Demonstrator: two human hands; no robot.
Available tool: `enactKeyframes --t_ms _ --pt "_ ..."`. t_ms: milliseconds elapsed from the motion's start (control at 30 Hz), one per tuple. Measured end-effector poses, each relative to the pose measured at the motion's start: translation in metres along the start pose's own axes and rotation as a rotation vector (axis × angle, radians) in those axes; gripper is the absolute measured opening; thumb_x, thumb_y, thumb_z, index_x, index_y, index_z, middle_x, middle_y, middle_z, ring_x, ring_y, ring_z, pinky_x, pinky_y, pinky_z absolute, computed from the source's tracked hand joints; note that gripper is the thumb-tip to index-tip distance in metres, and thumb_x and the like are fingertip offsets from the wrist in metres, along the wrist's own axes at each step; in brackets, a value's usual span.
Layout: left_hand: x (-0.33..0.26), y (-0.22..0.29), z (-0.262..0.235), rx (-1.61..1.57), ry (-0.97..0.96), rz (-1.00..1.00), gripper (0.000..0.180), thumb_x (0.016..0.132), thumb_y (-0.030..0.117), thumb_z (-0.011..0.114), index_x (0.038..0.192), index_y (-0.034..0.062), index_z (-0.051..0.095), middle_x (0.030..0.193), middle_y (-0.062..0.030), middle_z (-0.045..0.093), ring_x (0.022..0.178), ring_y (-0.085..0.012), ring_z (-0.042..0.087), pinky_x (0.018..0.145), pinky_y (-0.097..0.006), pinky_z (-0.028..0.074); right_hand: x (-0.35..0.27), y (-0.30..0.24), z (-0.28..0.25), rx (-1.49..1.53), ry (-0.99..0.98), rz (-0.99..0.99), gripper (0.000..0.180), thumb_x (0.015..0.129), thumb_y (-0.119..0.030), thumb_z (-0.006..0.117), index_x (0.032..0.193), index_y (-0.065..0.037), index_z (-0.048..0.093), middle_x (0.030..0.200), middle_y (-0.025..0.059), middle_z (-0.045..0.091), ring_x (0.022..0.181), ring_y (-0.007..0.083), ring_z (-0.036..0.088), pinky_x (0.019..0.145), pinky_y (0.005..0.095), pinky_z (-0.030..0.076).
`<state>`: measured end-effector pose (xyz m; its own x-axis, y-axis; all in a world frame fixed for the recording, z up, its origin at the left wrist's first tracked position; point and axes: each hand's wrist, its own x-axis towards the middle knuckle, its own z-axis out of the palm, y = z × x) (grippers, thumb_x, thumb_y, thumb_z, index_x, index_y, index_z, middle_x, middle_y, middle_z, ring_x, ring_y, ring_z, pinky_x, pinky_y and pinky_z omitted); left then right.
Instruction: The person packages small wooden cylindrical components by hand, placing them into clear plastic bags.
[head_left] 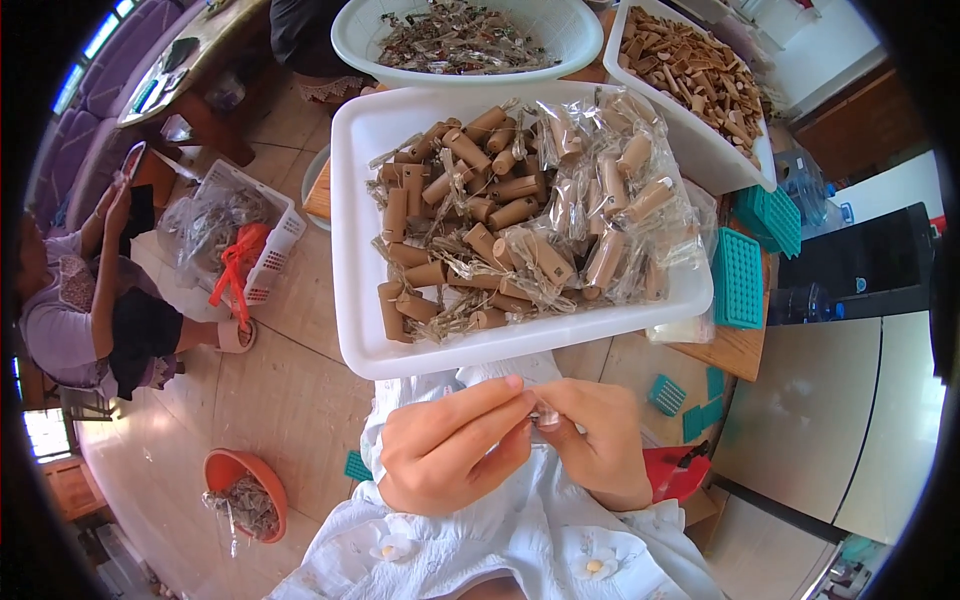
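Note:
My left hand [450, 445] and my right hand [600, 435] meet over my lap, just in front of the white tray [450, 357]. Between their pinched fingertips is a small clear plastic piece [545, 415], mostly covered by the fingers. Both hands are closed on it. The tray holds many brown cardboard tubes [465, 150] with strands of crinkled clear wrap. On its right side several tubes sit inside clear plastic bags [610, 255].
Behind the tray stand a pale basin [350, 50] of wrapped bits and a white bin [765, 165] of brown pieces. Teal racks [738, 280] are at right. On the floor, left, are a white basket [280, 250] and orange bucket [275, 490]; a seated person [90, 300] holds a phone.

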<state>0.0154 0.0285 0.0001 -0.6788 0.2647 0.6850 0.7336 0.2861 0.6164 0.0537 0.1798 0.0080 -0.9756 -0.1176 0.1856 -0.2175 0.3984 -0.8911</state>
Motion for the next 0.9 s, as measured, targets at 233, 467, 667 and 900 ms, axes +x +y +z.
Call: enactKeyframes --t_ms 233,467,667,900 --pt "0.001 0.0 0.002 0.047 -0.125 -0.16 0.023 0.052 -0.006 0.063 0.072 0.0042 0.066 0.076 -0.0064 0.063 0.056 -0.0154 0.06 0.049 -0.022 0.047 0.005 0.005 -0.004 -0.13 -0.077 -0.126 0.015 0.067 -0.004 0.063 0.079 0.001 0.054 0.071 0.0108 0.057 0.065 0.0279 0.056 0.056 0.0342 0.044" --pt "0.002 -0.002 0.004 -0.041 -0.11 -0.246 0.014 0.056 -0.005 0.061 0.067 0.0034 0.058 0.072 -0.0042 0.061 0.051 -0.0144 0.055 0.045 -0.022 0.043 0.004 -0.004 -0.01 -0.199 -0.144 -0.135 0.017 0.064 -0.004 0.064 0.078 0.0 0.056 0.07 0.0095 0.057 0.064 0.027 0.056 0.055 0.0341 0.044" --pt "0.003 -0.022 -0.013 -0.089 0.814 -0.449 0.011 0.069 -0.009 0.047 0.07 0.0018 0.045 0.07 -0.0114 0.059 0.047 -0.0099 0.047 0.037 -0.019 0.031 -0.015 -0.001 -0.023 0.053 -0.024 -0.08 0.015 0.075 -0.015 0.06 0.08 0.0 0.061 0.068 0.0075 0.056 0.06 0.021 0.055 0.053 0.0294 0.042" --pt "-0.011 -0.017 0.001 -0.742 -0.014 -0.263 0.011 0.069 -0.008 0.037 0.064 -0.0008 0.045 0.054 -0.0094 0.049 0.042 -0.0168 0.044 0.039 -0.025 0.032 -0.007 0.012 -0.003 0.403 0.383 0.03 0.032 0.086 -0.03 0.051 0.087 0.0 0.064 0.064 -0.0005 0.043 0.053 0.0058 0.034 0.048 0.0197 0.024"
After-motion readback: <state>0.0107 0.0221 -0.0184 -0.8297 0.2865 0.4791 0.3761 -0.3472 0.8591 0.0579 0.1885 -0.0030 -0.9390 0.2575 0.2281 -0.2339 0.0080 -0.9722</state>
